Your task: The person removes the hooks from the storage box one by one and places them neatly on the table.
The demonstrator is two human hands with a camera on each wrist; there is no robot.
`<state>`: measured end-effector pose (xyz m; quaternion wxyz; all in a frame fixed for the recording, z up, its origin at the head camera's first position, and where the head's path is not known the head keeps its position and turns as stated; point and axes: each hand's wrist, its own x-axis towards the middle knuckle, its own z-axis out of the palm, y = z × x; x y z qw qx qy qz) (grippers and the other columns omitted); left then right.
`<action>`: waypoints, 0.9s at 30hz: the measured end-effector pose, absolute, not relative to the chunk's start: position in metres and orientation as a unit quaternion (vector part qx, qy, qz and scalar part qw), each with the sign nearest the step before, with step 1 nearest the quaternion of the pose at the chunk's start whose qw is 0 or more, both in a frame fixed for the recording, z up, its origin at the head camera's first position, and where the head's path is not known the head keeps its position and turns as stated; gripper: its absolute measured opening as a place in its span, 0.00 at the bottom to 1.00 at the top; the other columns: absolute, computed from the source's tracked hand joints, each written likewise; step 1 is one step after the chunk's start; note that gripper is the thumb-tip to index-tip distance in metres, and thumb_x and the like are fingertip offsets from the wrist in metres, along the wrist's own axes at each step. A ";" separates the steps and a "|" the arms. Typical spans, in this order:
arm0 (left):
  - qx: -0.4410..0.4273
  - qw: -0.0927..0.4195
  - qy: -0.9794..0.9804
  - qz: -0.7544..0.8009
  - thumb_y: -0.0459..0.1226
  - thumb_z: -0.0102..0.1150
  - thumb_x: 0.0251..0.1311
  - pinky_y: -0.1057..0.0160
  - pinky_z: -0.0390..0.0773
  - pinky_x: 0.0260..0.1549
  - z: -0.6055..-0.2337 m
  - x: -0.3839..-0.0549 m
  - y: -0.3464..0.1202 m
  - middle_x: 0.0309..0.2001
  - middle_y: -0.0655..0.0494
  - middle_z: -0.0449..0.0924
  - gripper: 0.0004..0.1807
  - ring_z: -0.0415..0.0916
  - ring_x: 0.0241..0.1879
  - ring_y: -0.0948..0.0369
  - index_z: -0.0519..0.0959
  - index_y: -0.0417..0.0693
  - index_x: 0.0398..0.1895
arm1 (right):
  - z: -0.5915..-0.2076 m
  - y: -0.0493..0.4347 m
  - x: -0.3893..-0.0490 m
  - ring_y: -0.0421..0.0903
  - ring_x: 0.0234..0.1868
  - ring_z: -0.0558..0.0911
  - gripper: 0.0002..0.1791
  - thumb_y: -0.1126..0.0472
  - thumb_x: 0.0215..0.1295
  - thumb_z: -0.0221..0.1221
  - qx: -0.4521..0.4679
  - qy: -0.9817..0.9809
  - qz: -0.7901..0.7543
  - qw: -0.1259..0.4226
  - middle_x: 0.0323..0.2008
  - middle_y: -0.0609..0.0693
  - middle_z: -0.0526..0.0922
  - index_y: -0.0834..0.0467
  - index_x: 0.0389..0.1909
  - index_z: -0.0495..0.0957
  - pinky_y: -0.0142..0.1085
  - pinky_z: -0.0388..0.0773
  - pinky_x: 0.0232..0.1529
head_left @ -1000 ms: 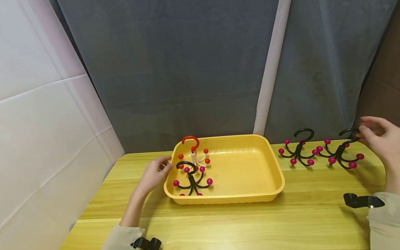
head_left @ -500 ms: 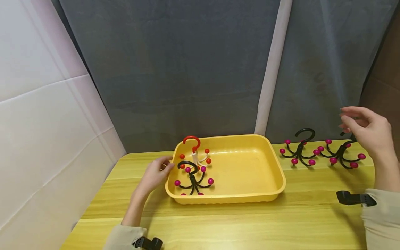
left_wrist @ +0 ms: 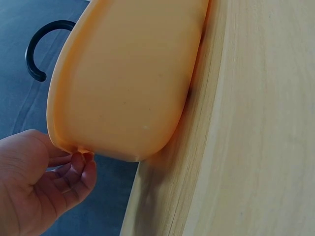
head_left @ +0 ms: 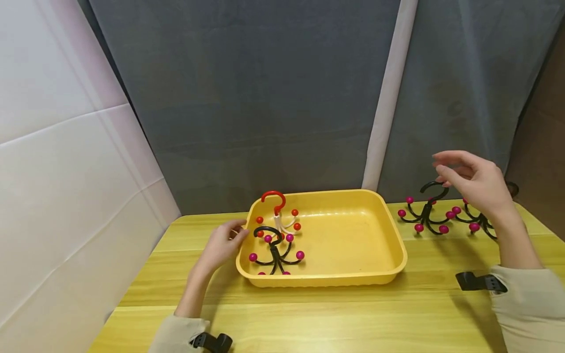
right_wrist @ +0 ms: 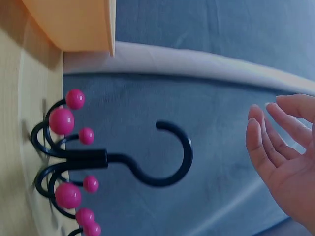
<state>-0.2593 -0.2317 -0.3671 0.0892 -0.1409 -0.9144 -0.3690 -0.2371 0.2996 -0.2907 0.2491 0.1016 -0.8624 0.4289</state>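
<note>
Right now our right hand (head_left: 478, 184) hovers above the nearer of two black hook hangers (head_left: 423, 211) standing on the wooden table (head_left: 353, 314), to the right of the yellow tray (head_left: 399, 260); its fingers are spread and loosely curved, holding nothing. That hanger stands upright, long axis vertical, its curled top hook just below and in front of our fingertips; the wrist view shows the hook (right_wrist: 172, 155) a little apart from the fingers (right_wrist: 275, 142), not touching. Our right hand is far nearer to it than our left. A second black hanger (head_left: 478, 220) stands just beyond, partly hidden behind our wrist.

Our left hand (head_left: 220, 247) rests against the tray's left end, fingertips (left_wrist: 81, 164) curled under its rim. Inside the tray a black hanger (head_left: 274, 250) and a white one with a red hook (head_left: 277, 211) stand at the left end.

The hangers look like thin, smooth, rigid plastic, their curved arms tipped with glossy magenta balls; the tray is smooth, with rounded corners.
</note>
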 end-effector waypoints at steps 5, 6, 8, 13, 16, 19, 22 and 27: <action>-0.139 0.088 -0.915 -0.369 0.31 0.60 0.69 0.65 0.76 0.31 -0.367 -0.260 -0.232 0.38 0.44 0.82 0.17 0.77 0.34 0.55 0.78 0.29 0.56 | -0.289 0.281 -0.238 0.33 0.36 0.83 0.17 0.59 0.73 0.61 0.127 -0.860 0.428 0.246 0.44 0.30 0.80 0.58 0.59 0.78 0.21 0.75 0.37; -0.140 0.088 -0.914 -0.370 0.31 0.60 0.69 0.65 0.76 0.31 -0.367 -0.260 -0.232 0.38 0.44 0.81 0.17 0.77 0.34 0.55 0.78 0.29 0.56 | -0.288 0.277 -0.238 0.33 0.36 0.83 0.17 0.59 0.72 0.61 0.133 -0.860 0.427 0.246 0.44 0.29 0.80 0.58 0.59 0.79 0.21 0.76 0.37; -0.139 0.088 -0.913 -0.372 0.31 0.60 0.69 0.66 0.75 0.30 -0.367 -0.260 -0.233 0.38 0.44 0.81 0.17 0.77 0.34 0.55 0.78 0.29 0.56 | -0.287 0.269 -0.237 0.34 0.36 0.83 0.16 0.60 0.72 0.61 0.146 -0.858 0.429 0.243 0.44 0.29 0.81 0.57 0.59 0.79 0.21 0.77 0.37; -0.137 0.089 -0.914 -0.372 0.31 0.60 0.69 0.66 0.74 0.30 -0.368 -0.261 -0.235 0.37 0.45 0.81 0.17 0.77 0.33 0.55 0.78 0.29 0.56 | -0.286 0.251 -0.236 0.32 0.36 0.82 0.17 0.62 0.72 0.60 0.181 -0.858 0.421 0.234 0.47 0.40 0.83 0.58 0.59 0.79 0.22 0.77 0.37; -0.138 0.088 -0.913 -0.374 0.32 0.60 0.69 0.67 0.74 0.30 -0.368 -0.260 -0.236 0.37 0.45 0.81 0.17 0.77 0.33 0.55 0.78 0.29 0.56 | -0.288 0.240 -0.236 0.32 0.36 0.82 0.16 0.63 0.73 0.60 0.200 -0.858 0.415 0.227 0.49 0.53 0.84 0.59 0.59 0.79 0.22 0.77 0.37; -0.137 0.088 -0.912 -0.377 0.31 0.60 0.69 0.67 0.74 0.29 -0.368 -0.260 -0.236 0.37 0.45 0.81 0.17 0.77 0.33 0.55 0.78 0.29 0.56 | -0.290 0.226 -0.237 0.34 0.35 0.83 0.16 0.65 0.72 0.61 0.221 -0.858 0.409 0.221 0.48 0.59 0.84 0.61 0.58 0.79 0.21 0.78 0.37; -0.137 0.090 -0.910 -0.381 0.31 0.60 0.69 0.67 0.73 0.28 -0.368 -0.260 -0.236 0.36 0.45 0.81 0.17 0.76 0.32 0.56 0.78 0.29 0.56 | -0.293 0.211 -0.238 0.38 0.36 0.83 0.15 0.66 0.70 0.62 0.241 -0.857 0.401 0.217 0.49 0.58 0.84 0.62 0.56 0.80 0.21 0.77 0.39; -0.140 0.088 -0.909 -0.384 0.32 0.60 0.69 0.67 0.73 0.28 -0.368 -0.258 -0.236 0.36 0.45 0.81 0.17 0.76 0.32 0.56 0.78 0.29 0.56 | -0.298 0.190 -0.241 0.43 0.36 0.83 0.14 0.67 0.69 0.63 0.279 -0.849 0.399 0.205 0.48 0.55 0.85 0.61 0.54 0.81 0.25 0.78 0.40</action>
